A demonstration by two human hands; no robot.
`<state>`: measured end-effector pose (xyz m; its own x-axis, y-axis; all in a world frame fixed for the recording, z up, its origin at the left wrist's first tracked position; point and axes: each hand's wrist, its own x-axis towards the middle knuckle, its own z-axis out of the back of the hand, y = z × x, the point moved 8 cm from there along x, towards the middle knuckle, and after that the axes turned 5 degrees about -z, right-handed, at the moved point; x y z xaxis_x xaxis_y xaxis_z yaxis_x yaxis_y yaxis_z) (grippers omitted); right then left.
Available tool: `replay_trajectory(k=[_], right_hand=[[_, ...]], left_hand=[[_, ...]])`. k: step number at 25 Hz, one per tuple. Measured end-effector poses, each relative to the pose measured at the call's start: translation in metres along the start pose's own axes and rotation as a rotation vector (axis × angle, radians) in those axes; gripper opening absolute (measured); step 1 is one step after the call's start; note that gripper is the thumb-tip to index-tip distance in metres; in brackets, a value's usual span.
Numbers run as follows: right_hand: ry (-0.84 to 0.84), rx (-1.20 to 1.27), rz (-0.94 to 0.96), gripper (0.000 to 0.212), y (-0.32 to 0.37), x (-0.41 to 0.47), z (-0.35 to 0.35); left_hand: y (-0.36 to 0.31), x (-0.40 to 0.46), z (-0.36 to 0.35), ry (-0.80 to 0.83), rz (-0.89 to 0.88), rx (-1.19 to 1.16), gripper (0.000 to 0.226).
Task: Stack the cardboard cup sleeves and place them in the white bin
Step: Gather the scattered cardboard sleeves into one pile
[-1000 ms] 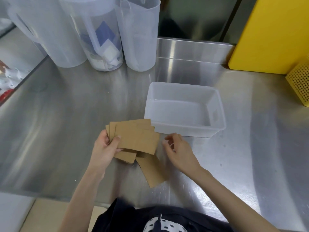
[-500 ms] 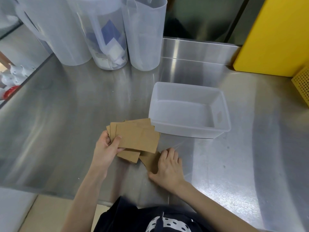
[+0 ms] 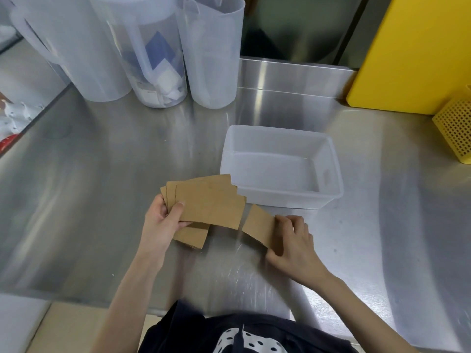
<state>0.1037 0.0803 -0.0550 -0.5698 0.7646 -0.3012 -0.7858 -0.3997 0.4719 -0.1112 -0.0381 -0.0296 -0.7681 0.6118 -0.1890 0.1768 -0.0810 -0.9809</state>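
Observation:
My left hand (image 3: 163, 220) grips a fanned stack of several brown cardboard cup sleeves (image 3: 211, 202) by its left end, held just above the steel counter. My right hand (image 3: 290, 240) pinches a single cardboard sleeve (image 3: 260, 224) by its right end, close beside the stack's right edge. The white bin (image 3: 334, 174) stands behind both, with nothing inside it, its near wall just past the sleeves.
Three translucent plastic pitchers (image 3: 211, 52) stand at the back left of the steel counter (image 3: 102, 187). A yellow board (image 3: 413, 52) leans at the back right, with a yellow perforated basket (image 3: 456, 128) in front of it. The counter's front edge lies near my body.
My right hand went down onto the single sleeve lying on the counter, took hold of it, and lifted it to the right of the stack. The left hand kept its stack still.

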Motion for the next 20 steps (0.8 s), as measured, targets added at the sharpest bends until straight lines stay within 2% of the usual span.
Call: replay_trajectory(k=[7, 10, 17, 20], right_hand=[[-0.09, 0.171, 0.047, 0.083, -0.016, -0.016, 0.029], [-0.159, 0.192, 0.102, 0.08, -0.005, -0.014, 0.042], [-0.243, 0.001, 0.303, 0.068, 0.041, -0.004, 0.049], [-0.262, -0.074, 0.311, 0.064, 0.045, 0.0, 0.044]], left_hand=[[-0.002, 0.0, -0.019, 0.039, -0.01, 0.003, 0.023], [-0.002, -0.002, -0.031, 0.09, -0.004, 0.023, 0.02], [0.003, -0.014, -0.068, 0.213, 0.021, 0.093, 0.021], [0.005, -0.017, -0.077, 0.224, 0.051, 0.072, 0.02]])
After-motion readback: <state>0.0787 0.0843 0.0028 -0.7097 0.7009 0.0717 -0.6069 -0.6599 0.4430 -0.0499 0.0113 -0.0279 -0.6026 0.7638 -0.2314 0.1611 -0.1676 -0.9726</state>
